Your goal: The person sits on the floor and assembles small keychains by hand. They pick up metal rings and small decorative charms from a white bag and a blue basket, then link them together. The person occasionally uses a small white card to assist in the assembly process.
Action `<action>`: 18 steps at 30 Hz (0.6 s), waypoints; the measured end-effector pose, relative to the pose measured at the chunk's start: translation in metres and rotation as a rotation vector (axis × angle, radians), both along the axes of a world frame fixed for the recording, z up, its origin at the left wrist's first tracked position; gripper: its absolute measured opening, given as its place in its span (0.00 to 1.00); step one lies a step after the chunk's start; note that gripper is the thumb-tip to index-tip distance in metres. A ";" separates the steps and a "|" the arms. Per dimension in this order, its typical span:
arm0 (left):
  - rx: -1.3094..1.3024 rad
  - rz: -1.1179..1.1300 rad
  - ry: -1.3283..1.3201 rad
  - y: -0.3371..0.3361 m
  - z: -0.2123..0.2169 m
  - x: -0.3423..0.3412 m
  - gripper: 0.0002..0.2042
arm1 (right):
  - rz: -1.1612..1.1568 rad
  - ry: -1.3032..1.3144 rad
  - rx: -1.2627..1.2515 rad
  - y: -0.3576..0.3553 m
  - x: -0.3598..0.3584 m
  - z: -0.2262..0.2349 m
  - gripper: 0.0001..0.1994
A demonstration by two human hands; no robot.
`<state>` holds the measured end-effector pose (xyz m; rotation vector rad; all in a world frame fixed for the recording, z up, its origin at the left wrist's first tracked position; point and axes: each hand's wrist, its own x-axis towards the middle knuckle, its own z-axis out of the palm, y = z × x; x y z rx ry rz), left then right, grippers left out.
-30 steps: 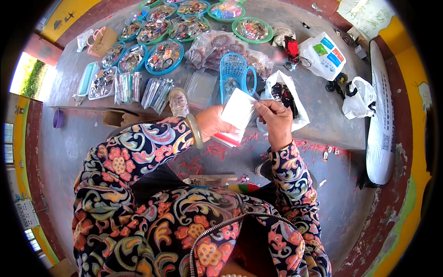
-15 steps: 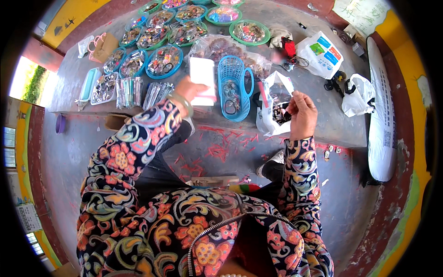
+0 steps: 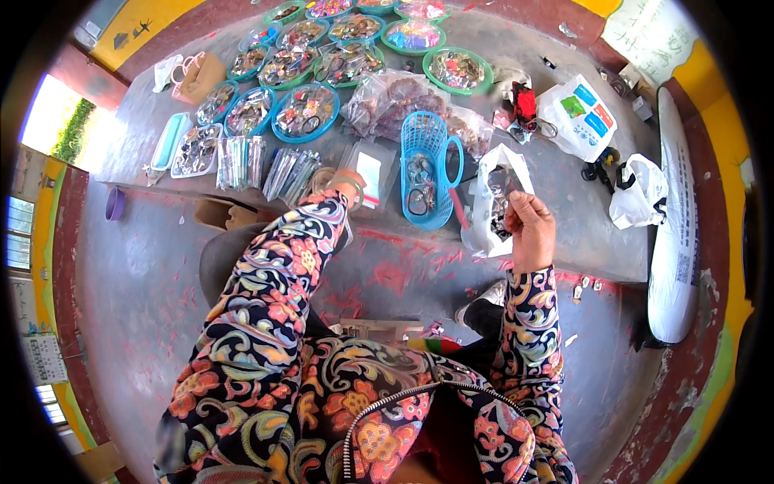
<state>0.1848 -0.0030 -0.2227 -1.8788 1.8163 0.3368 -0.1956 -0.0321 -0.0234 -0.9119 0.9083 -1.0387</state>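
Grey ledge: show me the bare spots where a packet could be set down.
Bare grey ledge lies between the white bag at the right hand and the knotted white bag. The strip along the ledge's near left edge, below the clear packets, is bare. The bowls behind crowd the rest.

A small clear packet with a white card inside [image 3: 369,172] lies flat on the grey counter [image 3: 556,194], just left of the blue plastic basket, with the left hand [image 3: 348,187] resting at its near left edge. To the right of the basket a white plastic bag [image 3: 482,214] stands slumped and open, dark small items showing inside. The right hand [image 3: 530,234] pinches its near right rim.
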 end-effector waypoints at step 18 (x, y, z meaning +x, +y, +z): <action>-0.655 -0.063 1.510 -0.002 0.212 -0.177 0.25 | 0.155 -0.361 0.408 -0.004 -0.010 -0.004 0.05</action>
